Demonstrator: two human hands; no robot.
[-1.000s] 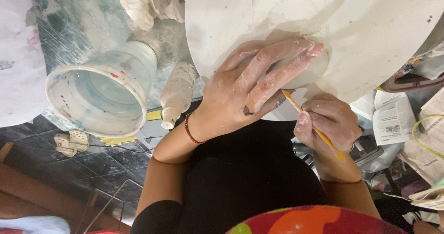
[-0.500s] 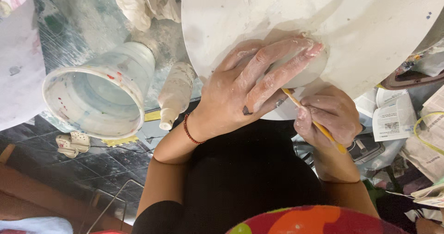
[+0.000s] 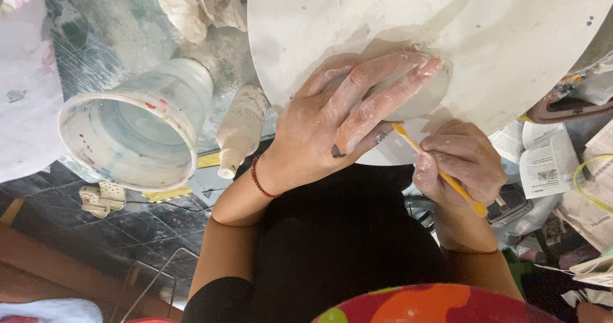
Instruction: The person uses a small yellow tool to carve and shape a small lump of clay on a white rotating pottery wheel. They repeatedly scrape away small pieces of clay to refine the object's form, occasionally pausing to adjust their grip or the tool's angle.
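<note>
My left hand (image 3: pixel 348 122), smeared with pale clay, lies flat with fingers spread over a small round clay piece (image 3: pixel 418 99) on a large white round board (image 3: pixel 447 23). A red cord bracelet circles that wrist. My right hand (image 3: pixel 463 163) grips a thin yellow-orange tool (image 3: pixel 434 170) like a pencil. Its tip points up-left toward the lower edge of the clay piece, just under my left fingers. Most of the clay piece is hidden beneath my left hand.
A clear plastic tub (image 3: pixel 137 128) with paint flecks lies on its side at left. Beside it rests a clay-coated bottle (image 3: pixel 239 128). Crumpled rags (image 3: pixel 201 4) sit at the top. Printed papers (image 3: pixel 549 163) and clutter fill the right. Dark tiled floor (image 3: pixel 96 233) shows below.
The view has shifted slightly. Both hands keep nearly the same pose on the clay piece, with the tool tip staying at its lower edge.
</note>
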